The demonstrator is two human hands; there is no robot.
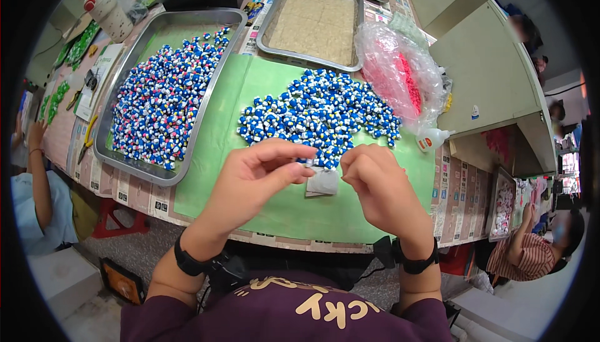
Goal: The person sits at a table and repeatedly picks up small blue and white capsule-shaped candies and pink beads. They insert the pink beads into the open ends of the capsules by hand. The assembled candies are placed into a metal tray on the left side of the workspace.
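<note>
At centre, steady the piece (305,162) in the left hand's (245,176) light pinch; whatever the curled right hand (382,182) holds is hidden.

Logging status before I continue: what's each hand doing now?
Left hand: closed, seemingly pinching a small piece.
Right hand: fingers curled closed; what it holds cannot be told.

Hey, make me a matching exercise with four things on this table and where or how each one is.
Things:
1. Yellow-handled tool
2. Squeeze bottle
3. Clear plastic bag
4. Loose pile of small pieces

Descriptions:
A. Mostly blue and white, heaped on the green sheet
B. Shows bright pink inside
C. Left of the filled metal tray
D. White, with a narrow tip

Pairs: 1-C, 2-D, 3-B, 4-A
</note>
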